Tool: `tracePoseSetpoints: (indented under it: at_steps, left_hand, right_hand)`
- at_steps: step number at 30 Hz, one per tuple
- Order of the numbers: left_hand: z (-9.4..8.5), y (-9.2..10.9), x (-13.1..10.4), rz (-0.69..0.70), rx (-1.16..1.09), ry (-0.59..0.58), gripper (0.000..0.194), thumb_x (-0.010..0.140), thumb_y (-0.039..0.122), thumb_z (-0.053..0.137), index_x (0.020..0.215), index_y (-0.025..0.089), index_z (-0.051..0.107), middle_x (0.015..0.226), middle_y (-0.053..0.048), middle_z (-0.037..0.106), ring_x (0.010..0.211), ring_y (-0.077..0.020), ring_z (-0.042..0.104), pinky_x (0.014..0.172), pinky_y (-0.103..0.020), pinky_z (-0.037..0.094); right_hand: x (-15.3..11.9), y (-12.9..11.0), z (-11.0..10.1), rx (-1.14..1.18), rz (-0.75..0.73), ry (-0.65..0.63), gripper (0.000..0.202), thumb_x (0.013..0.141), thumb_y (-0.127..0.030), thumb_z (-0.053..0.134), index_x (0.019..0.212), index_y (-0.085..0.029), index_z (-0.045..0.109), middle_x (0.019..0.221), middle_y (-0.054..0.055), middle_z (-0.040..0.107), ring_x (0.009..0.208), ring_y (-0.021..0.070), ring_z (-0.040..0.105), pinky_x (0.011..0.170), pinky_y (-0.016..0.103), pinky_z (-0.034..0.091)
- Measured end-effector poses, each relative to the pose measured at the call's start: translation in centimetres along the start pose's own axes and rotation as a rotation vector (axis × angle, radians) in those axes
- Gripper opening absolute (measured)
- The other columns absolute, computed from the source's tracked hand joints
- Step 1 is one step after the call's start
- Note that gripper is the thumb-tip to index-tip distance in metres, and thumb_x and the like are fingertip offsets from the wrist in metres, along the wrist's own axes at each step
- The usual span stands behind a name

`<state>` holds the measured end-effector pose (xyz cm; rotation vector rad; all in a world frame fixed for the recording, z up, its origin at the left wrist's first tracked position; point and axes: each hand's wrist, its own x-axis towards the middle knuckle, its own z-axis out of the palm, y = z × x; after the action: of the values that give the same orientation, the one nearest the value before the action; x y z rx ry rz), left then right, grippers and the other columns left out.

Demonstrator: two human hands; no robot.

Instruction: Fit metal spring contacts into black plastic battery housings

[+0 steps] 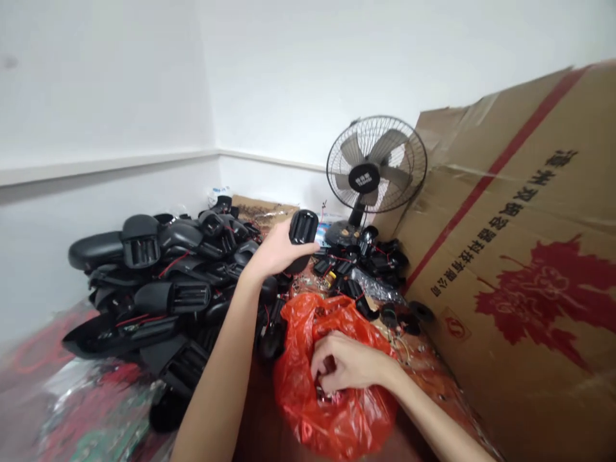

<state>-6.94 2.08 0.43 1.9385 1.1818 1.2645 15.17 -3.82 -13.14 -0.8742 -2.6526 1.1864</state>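
My left hand (274, 249) is closed around a black plastic housing (304, 227), held up with its slotted, battery-compartment-like face turned toward me. Below it stands a red plastic bag (337, 427) with its mouth open. Inside the mouth is my right hand (350, 364), its fingers curled together just above small shiny parts (328, 396). Whatever those fingertips hold, if anything, I cannot make out. Left of my left arm rises a heap of similar black housings (187, 296), several with red wires.
A black table fan (364, 178) stands at the back. Along the right leans a large cardboard box (486, 212). More black parts (385, 253) and a clear plastic bag (378, 287) lie near the fan. At lower left are blurred plastic bags (91, 410).
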Motion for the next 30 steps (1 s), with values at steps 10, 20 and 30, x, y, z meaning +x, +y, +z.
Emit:
tracePoseSetpoints:
  at_steps: [10,20,30]
  left_hand:
    - [0.7,1.4,-0.5,-0.01,-0.341,-0.094,0.058,0.076,0.041,0.085,0.125,0.02,0.061,0.117,-0.008,0.07,0.107,-0.0257,0.065,0.098,-0.042,0.052]
    - [3.3,3.7,-1.0,-0.052,-0.4,-0.224,0.064,0.08,0.035,0.082,0.136,0.021,0.055,0.127,-0.011,0.068,0.123,-0.0286,0.062,0.105,-0.045,0.049]
    - [4.8,4.5,-0.9,-0.034,-0.302,-0.174,0.057,0.081,0.03,0.077,0.133,0.02,0.056,0.127,-0.009,0.067,0.12,-0.0275,0.061,0.107,-0.042,0.046]
  right_hand:
    - [-3.1,-6.3,-11.4,0.383,-0.261,0.41,0.011,0.092,-0.027,0.076,0.096,-0.021,0.083,0.092,0.006,0.073,0.081,0.017,0.074,0.076,0.029,0.057]
    - [0.6,-7.6,-13.0,-0.053,-0.499,1.354,0.014,0.095,-0.021,0.069,0.105,-0.022,0.08,0.101,0.006,0.074,0.092,0.0191,0.07,0.084,0.034,0.057]
    - [-0.5,-7.3,-13.2,-0.327,-0.425,1.369,0.009,0.095,-0.015,0.069,0.097,-0.021,0.075,0.097,0.003,0.072,0.09,0.0168,0.067,0.083,0.03,0.054]
